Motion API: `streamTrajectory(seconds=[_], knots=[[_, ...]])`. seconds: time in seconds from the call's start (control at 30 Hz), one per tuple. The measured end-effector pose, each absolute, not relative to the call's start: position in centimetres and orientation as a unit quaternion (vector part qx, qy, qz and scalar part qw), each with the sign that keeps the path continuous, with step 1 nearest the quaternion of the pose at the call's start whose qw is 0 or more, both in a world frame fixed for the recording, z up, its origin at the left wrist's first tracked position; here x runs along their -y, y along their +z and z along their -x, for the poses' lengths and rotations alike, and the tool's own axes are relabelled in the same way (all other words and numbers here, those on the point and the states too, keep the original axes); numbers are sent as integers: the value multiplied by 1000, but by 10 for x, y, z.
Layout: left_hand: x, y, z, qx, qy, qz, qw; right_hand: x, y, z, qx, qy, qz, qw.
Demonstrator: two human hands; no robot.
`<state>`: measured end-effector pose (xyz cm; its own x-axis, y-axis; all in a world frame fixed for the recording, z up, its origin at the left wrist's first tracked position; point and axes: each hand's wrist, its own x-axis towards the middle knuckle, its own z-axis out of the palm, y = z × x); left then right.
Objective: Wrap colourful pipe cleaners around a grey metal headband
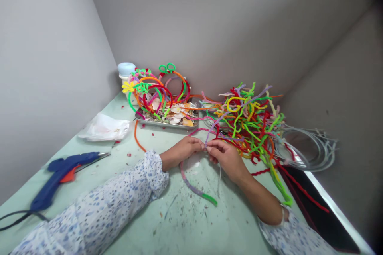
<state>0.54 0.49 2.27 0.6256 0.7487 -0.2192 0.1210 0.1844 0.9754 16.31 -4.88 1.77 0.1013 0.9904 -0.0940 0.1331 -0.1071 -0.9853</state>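
Both hands meet over the middle of the table. My left hand (188,148) pinches a headband wrapped in pipe cleaner (194,188), whose pink, purple and green arc curves down below the fingers. In the fingertips of my right hand (223,155) is a lilac pipe cleaner (212,126), its long free end slanting up to the right. The two sets of fingertips almost touch where the lilac strand meets the band. A thin pale strip (220,179) hangs under my right hand. The exact joint is hidden by my fingers.
A heap of coloured pipe cleaners (251,123) lies right, beside clear hoops (308,147). Behind are a metal tray (167,124) of shells, finished headbands (152,87) and a blue-lidded container (126,69). Left lie a plastic bag (104,127) and a blue glue gun (50,183).
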Motion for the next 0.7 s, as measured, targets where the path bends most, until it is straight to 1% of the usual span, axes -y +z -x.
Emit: streamTrajectory(seconds=[0.4, 0.7], knots=[[-8, 17, -4, -348, 228, -613, 671, 49, 16, -164, 521, 429, 583, 452], [-9, 17, -6, -357, 224, -620, 662, 49, 17, -163, 531, 427, 580, 446]])
